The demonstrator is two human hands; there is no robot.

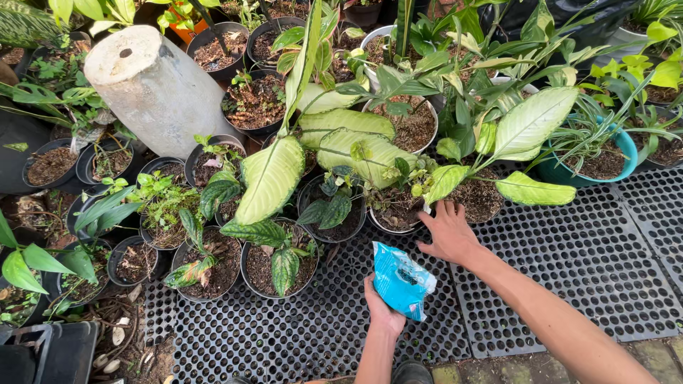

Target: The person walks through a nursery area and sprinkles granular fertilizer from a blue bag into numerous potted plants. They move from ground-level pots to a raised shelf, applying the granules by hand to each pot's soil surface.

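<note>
left hand [384, 311] pinches a blue packet [400, 279] upright, opening uppermost; right hand [448, 231], fingers spread and holding nothing, braces on the black grid floor mat [583, 263] beside a small potted plant [395, 203].

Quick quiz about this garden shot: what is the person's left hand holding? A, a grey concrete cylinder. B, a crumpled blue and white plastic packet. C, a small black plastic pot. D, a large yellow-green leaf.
B: the left hand is closed around the crumpled blue and white plastic packet above the black perforated plastic mat, while the right hand rests open beside a potted plant.
</note>
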